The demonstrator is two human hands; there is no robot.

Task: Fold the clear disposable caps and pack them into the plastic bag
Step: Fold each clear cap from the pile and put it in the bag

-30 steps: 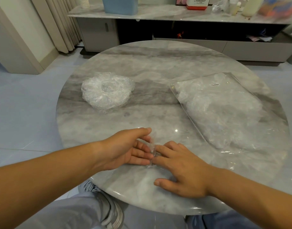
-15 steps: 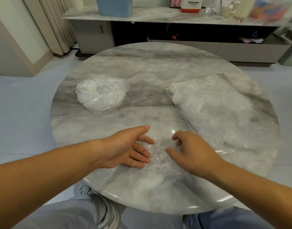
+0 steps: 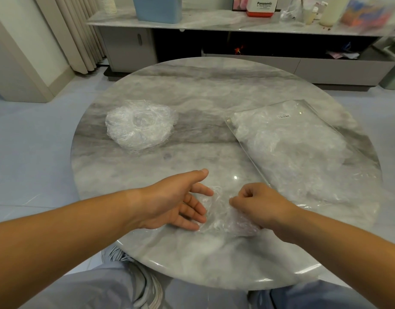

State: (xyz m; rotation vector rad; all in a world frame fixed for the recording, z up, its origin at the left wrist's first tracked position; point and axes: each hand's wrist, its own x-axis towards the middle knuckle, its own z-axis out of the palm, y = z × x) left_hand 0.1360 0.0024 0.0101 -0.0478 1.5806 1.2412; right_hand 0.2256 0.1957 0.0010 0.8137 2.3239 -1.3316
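A: Where is the crumpled clear plastic cap (image 3: 221,217) found?
B: It is seen at six o'clock on the round grey marble table (image 3: 214,90), between the two hands.
A: How is it held?
B: Its right side is pinched by the curled fingers of the right hand (image 3: 261,204); its left edge is touched by the straight, spread fingers of the left hand (image 3: 176,201).
A: And the rest?
B: A round pile of clear plastic caps (image 3: 140,126) is laid at ten o'clock. A flat clear plastic bag (image 3: 299,152), filled with more caps, is laid at three o'clock, just beside the right hand.
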